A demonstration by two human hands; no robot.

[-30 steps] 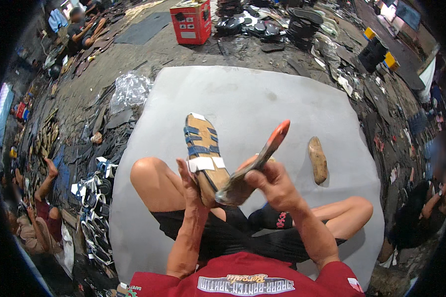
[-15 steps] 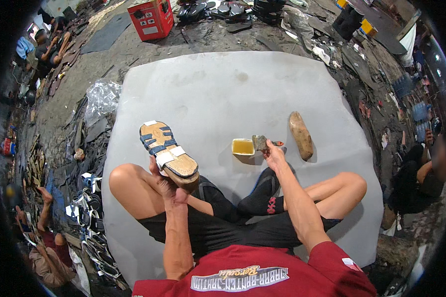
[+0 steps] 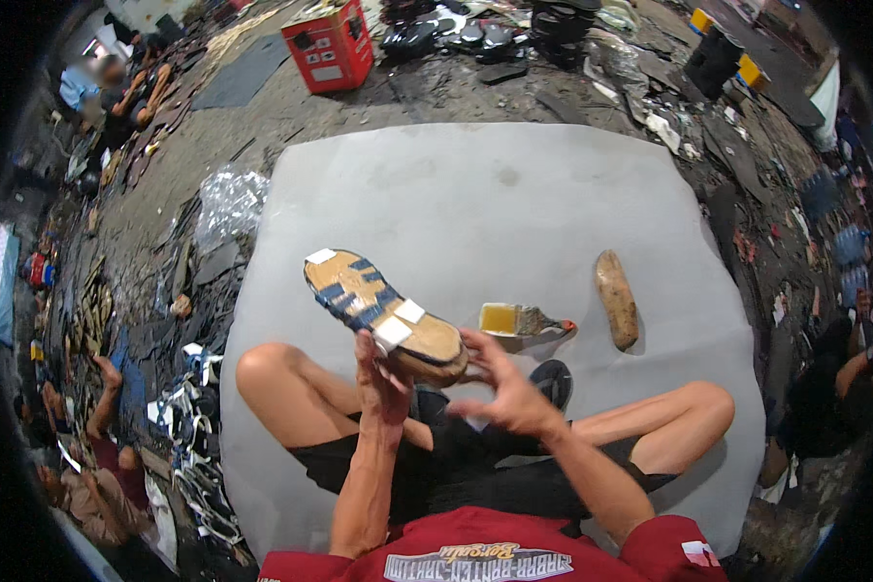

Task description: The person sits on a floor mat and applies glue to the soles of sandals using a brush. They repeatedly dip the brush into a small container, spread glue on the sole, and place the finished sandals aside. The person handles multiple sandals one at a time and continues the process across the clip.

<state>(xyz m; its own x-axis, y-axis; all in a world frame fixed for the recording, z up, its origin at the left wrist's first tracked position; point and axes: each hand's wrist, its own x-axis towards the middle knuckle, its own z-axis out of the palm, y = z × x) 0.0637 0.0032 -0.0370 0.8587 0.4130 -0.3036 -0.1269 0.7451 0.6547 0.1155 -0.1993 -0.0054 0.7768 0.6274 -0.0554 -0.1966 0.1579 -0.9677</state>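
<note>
My left hand (image 3: 382, 388) grips a sandal upper with blue straps (image 3: 359, 303) mounted on a wooden shoe last (image 3: 419, 367), its fingers wrapped round the side and underside. The tan insole faces up, shiny in places, with white patches on the toe and across the middle. Spread fingers of my right hand (image 3: 509, 388) reach the heel end; they seem to touch it, and the hand holds nothing. Ahead lies a small tub of yellow liquid (image 3: 498, 319), with a paintbrush (image 3: 532, 322) resting at its right rim. A second shoe last (image 3: 617, 301) lies farther right.
I sit cross-legged on a grey sheet (image 3: 436, 194). Sandal straps (image 3: 199, 456) are heaped at its left edge, near crumpled clear plastic (image 3: 231, 206). A red box (image 3: 328, 48) and black soles (image 3: 456, 39) stand beyond. Other people sit at far left and right.
The paintbrush has left my right hand and now lies against the tub. That hand has moved left to the heel of the sandal, which is turned slightly and nearer the middle.
</note>
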